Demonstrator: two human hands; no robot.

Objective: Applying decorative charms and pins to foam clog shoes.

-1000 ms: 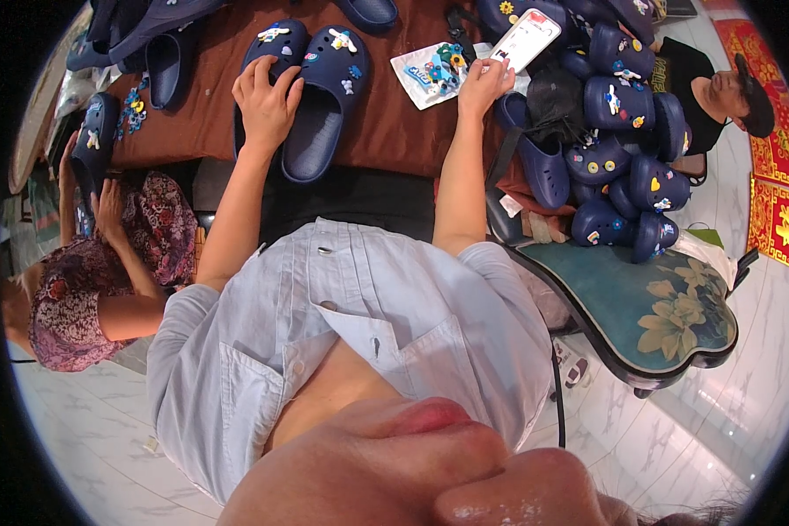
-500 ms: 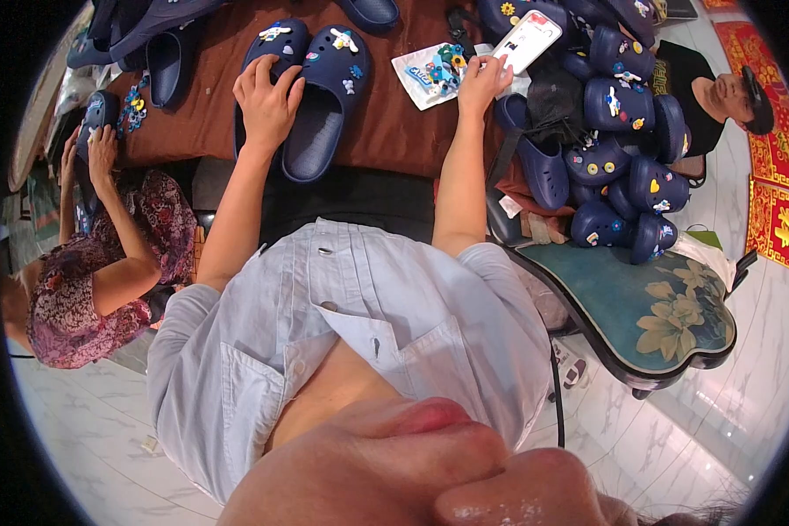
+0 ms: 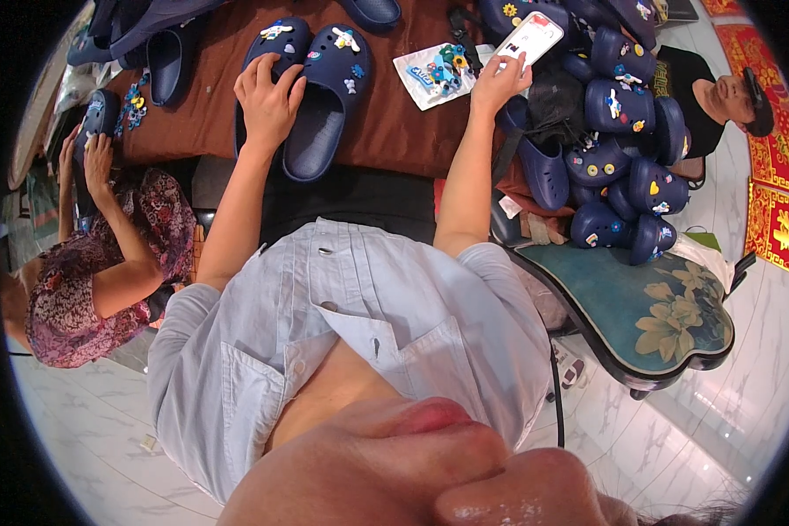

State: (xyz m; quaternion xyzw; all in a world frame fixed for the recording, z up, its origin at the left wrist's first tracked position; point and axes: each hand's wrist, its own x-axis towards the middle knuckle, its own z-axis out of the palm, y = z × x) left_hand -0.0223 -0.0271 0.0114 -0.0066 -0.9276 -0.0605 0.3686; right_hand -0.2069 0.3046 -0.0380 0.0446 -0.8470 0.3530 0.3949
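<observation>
Surroundings at right, viewed remotely.
I see a teal seat (image 3: 592, 294) with a pale floral print (image 3: 675, 317), marbled floor tiles (image 3: 693, 430) around it, a person (image 3: 694, 105) in a black cap (image 3: 757, 99), and red-and-gold panels (image 3: 773, 226) beyond.

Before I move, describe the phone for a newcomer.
Follow the brown cloth right to the heap of navy clogs. At its left side, by the right hand, is the phone: a white-faced rectangle with rounded corners, unlike the white packet with charms.
</observation>
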